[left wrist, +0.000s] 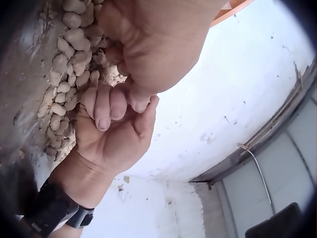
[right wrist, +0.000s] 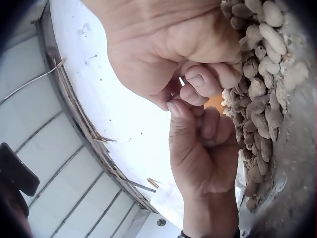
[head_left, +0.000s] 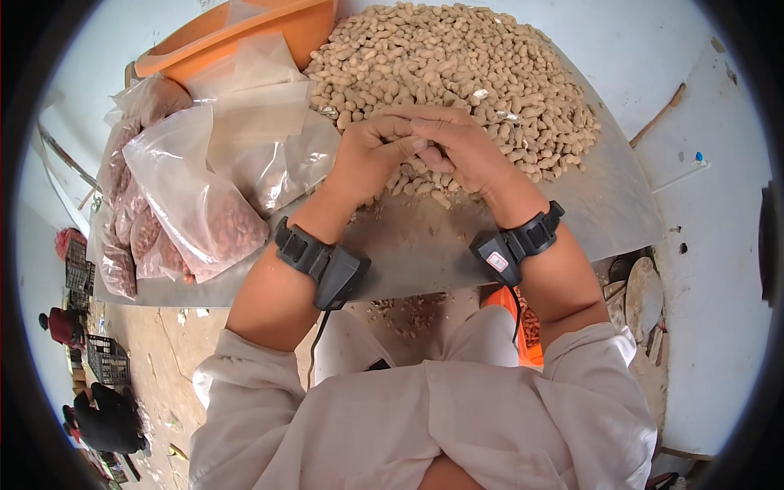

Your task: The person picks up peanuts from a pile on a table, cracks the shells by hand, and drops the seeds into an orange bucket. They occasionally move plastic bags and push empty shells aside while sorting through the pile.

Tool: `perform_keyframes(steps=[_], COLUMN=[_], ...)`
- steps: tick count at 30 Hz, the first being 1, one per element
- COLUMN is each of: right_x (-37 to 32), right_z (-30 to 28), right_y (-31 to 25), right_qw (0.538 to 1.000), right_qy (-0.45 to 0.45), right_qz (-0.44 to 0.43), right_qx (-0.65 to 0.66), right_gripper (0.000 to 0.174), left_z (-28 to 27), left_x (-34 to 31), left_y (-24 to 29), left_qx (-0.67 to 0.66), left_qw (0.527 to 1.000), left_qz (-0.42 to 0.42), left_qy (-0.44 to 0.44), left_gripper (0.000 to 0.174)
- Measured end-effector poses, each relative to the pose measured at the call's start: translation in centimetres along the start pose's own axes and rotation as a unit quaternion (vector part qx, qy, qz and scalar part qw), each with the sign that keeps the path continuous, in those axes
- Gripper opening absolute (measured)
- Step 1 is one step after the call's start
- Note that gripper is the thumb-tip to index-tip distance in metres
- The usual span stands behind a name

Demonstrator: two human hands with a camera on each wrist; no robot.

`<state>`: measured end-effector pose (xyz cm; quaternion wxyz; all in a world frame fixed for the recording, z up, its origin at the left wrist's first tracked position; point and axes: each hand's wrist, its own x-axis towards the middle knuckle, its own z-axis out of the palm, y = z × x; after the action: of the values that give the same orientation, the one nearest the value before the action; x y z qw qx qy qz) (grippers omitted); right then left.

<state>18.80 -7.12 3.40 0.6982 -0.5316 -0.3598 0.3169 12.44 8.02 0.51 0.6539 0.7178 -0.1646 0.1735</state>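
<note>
Both hands meet at the near edge of a large heap of unshelled peanuts [head_left: 441, 57] on a metal table [head_left: 408, 253]. My left hand [head_left: 363, 159] comes in from the left, its thumb and fingertips up against those of my right hand [head_left: 469, 151]. In the left wrist view the fingers of the right hand [left wrist: 116, 141] are curled toward its palm. The left hand [right wrist: 208, 163] shows curled fingers and a raised thumb in the right wrist view. I cannot tell what the fingertips pinch, as the fingers cover it.
Clear plastic bags [head_left: 184, 171] with reddish kernels lie on the table's left side. Behind them stands an orange basin [head_left: 237, 41]. Below the table's front edge, an orange container [head_left: 535, 351] holds reddish pieces. Black crates [head_left: 108, 359] are on the floor at left. A pale wall rises behind.
</note>
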Motion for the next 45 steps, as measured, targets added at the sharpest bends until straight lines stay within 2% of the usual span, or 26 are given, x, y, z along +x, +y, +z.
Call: perform_keyframes(steps=[12, 15, 21, 24, 27, 29, 31, 33, 36, 39, 42, 45], right_x=[0.3, 0.2, 0.2, 0.4, -0.1, -0.5, -0.6, -0.5, -0.2, -0.4, 0.2, 0.3], right_z=[0.0, 0.1, 0.2, -0.9, -1.4, -0.8, -0.7, -1.0, -1.3, -0.8, -1.6, -0.9], right_y=[0.6, 0.5, 0.3, 0.4, -0.3, -0.9, -0.7, -0.1, 0.4, -0.8, 0.0, 0.3], right_qw=[0.999, 0.998, 0.990, 0.994, 0.995, 0.973, 0.934, 0.875, 0.870, 0.909, 0.977, 0.995], right_qy=[0.008, 0.000, 0.000, -0.016, -0.002, -0.015, -0.026, -0.034, -0.079, -0.068, 0.022, 0.056], right_qz=[0.002, 0.010, 0.008, -0.033, 0.036, 0.036, 0.011, -0.036, -0.053, 0.064, 0.025, 0.064], right_qx=[0.046, 0.057, 0.139, 0.104, -0.095, -0.227, -0.356, -0.481, -0.484, -0.407, -0.212, 0.043], right_gripper=[0.033, 0.036, 0.043, 0.042, 0.038, 0.036, 0.032, 0.028, 0.016, 0.014, 0.024, 0.031], left_z=[0.4, 0.2, 0.1, -0.5, -1.1, -1.3, -1.4, -1.2, -0.8, -0.4, -0.2, 0.8], left_x=[-0.3, -0.4, -0.2, 0.1, 0.3, 0.5, 0.5, 0.5, 0.4, 0.3, 0.2, -0.4], left_y=[0.9, 0.6, 0.5, 0.1, -0.1, -0.3, -0.3, -0.2, 0.1, 0.3, 0.6, 1.9], left_qx=[-0.067, -0.093, -0.258, -0.354, -0.392, -0.403, -0.400, -0.382, -0.333, -0.301, -0.225, 0.044], left_qw=[0.998, 0.995, 0.959, 0.928, 0.910, 0.903, 0.901, 0.907, 0.926, 0.938, 0.960, 0.989], left_qz=[-0.011, -0.041, -0.112, -0.109, -0.109, -0.103, -0.101, -0.104, -0.109, -0.102, -0.087, -0.052], left_qy=[0.009, 0.025, 0.037, 0.023, 0.082, 0.110, 0.132, 0.146, 0.139, 0.139, 0.144, 0.133], left_gripper=[0.014, 0.014, 0.017, 0.019, 0.019, 0.017, 0.016, 0.015, 0.016, 0.016, 0.018, 0.020])
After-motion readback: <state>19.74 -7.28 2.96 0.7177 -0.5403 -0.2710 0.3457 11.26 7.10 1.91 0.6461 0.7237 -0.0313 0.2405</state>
